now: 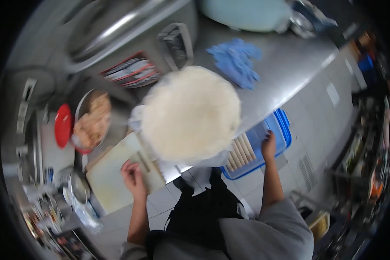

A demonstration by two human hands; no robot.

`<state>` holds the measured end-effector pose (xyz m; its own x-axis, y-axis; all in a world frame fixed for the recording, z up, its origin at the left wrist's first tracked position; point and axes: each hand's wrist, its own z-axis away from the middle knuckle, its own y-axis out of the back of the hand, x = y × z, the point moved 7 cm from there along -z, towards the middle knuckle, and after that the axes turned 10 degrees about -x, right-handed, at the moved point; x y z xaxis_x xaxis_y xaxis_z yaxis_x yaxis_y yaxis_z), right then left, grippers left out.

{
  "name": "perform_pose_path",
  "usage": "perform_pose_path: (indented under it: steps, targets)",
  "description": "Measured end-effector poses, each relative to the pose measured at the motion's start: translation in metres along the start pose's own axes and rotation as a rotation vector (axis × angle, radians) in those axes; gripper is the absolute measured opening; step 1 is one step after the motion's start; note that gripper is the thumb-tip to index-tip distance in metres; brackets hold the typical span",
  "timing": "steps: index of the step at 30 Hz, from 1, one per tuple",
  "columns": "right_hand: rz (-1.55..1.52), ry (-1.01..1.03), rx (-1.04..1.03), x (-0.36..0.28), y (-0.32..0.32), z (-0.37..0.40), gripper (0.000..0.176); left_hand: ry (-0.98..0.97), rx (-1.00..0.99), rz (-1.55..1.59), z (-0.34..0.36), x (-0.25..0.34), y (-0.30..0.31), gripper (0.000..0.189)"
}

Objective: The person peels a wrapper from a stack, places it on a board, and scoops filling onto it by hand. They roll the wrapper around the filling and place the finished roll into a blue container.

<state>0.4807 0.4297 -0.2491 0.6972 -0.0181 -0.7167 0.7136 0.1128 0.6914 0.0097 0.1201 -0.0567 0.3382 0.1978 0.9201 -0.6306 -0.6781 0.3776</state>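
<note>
My left hand (134, 177) is over a white cutting board (110, 180), fingers apart and slightly bent. A slim pale strip, perhaps a roll, lies on the board beside its fingers; blur hides whether they touch. My right hand (268, 146) is above a blue-rimmed plastic container (264, 134), seen edge-on, with nothing visible in it. Several pale rolls (242, 152) lie side by side in that container. Between my hands, nearer the camera, is a large round stack of pale, thin sheets (190, 115).
A metal bowl (108, 125) holds a pinkish-orange filling, beside a red oval object (63, 125). Blue gloves (237, 63) lie on the steel counter (286, 65). A large steel appliance (134, 32) stands at the back. Crowded shelving (355, 169) runs along the right.
</note>
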Motion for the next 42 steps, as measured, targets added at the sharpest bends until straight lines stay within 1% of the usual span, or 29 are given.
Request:
perform_pose_path:
  steps: [2, 4, 5, 6, 7, 8, 9, 10, 11, 14, 17, 19, 22, 24, 27, 30, 33, 34, 35, 36, 38, 39, 40, 41, 42]
  targets:
    - [-0.136, -0.043, 0.201, -0.086, 0.053, 0.019, 0.029, -0.005, 0.015, 0.072, 0.0, 0.008, 0.006, 0.039]
    - [-0.193, 0.207, 0.374, -0.179, 0.08, 0.049, 0.015, -0.021, 0.005, 0.141, 0.005, 0.012, 0.019, 0.039]
    - [-0.179, 0.416, 0.389, -0.227, 0.079, 0.065, 0.009, -0.031, -0.002, 0.168, 0.008, 0.015, 0.028, 0.039]
    - [-0.179, 0.572, 0.304, -0.271, 0.071, 0.081, 0.009, -0.041, -0.017, 0.198, 0.01, 0.018, 0.037, 0.039]
    - [-0.096, 0.739, 0.236, -0.314, 0.056, 0.098, 0.013, -0.043, -0.022, 0.219, 0.012, 0.018, 0.048, 0.039]
    - [-0.088, 0.849, 0.089, -0.354, 0.037, 0.112, 0.02, -0.042, -0.03, 0.239, 0.016, 0.017, 0.059, 0.039]
    - [-0.021, 0.889, -0.11, -0.385, 0.014, 0.123, 0.025, -0.042, -0.044, 0.255, 0.02, 0.014, 0.071, 0.039]
    - [-0.024, 0.925, -0.243, -0.407, -0.007, 0.131, 0.032, -0.045, -0.045, 0.268, 0.024, 0.011, 0.083, 0.039]
    - [0.097, 0.881, -0.267, -0.413, -0.025, 0.137, 0.036, -0.052, -0.051, 0.278, 0.026, 0.007, 0.093, 0.038]
    - [0.271, 0.754, -0.182, -0.411, -0.042, 0.144, 0.035, -0.072, -0.107, 0.328, 0.029, 0.003, 0.12, 0.037]
    - [0.234, 0.779, -0.104, -0.401, -0.05, 0.146, 0.03, -0.075, -0.189, 0.403, 0.024, -0.005, 0.128, 0.034]
    - [0.337, 0.761, 0.003, -0.406, -0.057, 0.157, 0.023, -0.045, -0.232, 0.424, 0.019, -0.008, 0.126, 0.032]
    - [0.41, 0.739, 0.131, -0.416, -0.07, 0.174, 0.036, -0.097, -0.309, 0.378, 0.011, 0.013, 0.115, 0.036]
    - [0.453, 0.743, 0.134, -0.417, -0.076, 0.175, 0.032, -0.113, -0.351, 0.37, 0.007, 0.025, 0.106, 0.036]
    - [0.33, 0.661, 0.035, -0.413, -0.083, 0.158, 0.024, -0.111, -0.392, 0.358, 0.003, 0.036, 0.092, 0.038]
    - [0.203, 0.51, -0.112, -0.424, -0.06, 0.142, 0.019, -0.112, -0.442, 0.352, -0.002, 0.045, 0.075, 0.04]
    - [-0.139, 0.262, -0.279, -0.397, -0.054, 0.096, 0.023, -0.115, -0.488, 0.369, -0.011, 0.059, 0.049, 0.04]
    - [-0.463, 0.284, -0.322, -0.378, -0.057, 0.073, 0.028, -0.117, -0.502, 0.378, -0.014, 0.066, 0.04, 0.04]
    - [-0.509, 0.131, -0.364, -0.366, -0.041, 0.056, 0.032, -0.115, -0.528, 0.364, -0.017, 0.071, 0.031, 0.04]
    - [-0.808, -0.027, -0.349, -0.348, -0.032, 0.039, 0.031, -0.112, -0.554, 0.353, -0.019, 0.075, 0.02, 0.04]
    - [-1.113, -0.008, -0.218, -0.303, -0.011, -0.005, 0.031, -0.106, -0.595, 0.362, -0.022, 0.077, 0.002, 0.04]
    - [-1.118, -0.026, -0.225, -0.297, 0.016, -0.008, 0.032, -0.103, -0.609, 0.381, -0.022, 0.075, -0.007, 0.041]
    - [-1.156, -0.068, -0.118, -0.293, 0.042, -0.015, 0.032, -0.099, -0.619, 0.402, -0.022, 0.074, -0.016, 0.043]
    - [-1.196, 0.089, -0.089, -0.298, 0.069, -0.021, 0.03, -0.094, -0.601, 0.437, -0.021, 0.074, -0.021, 0.037]
    - [-1.112, 0.128, 0.019, -0.297, 0.093, -0.032, 0.027, -0.083, -0.606, 0.423, -0.02, 0.071, -0.025, 0.035]
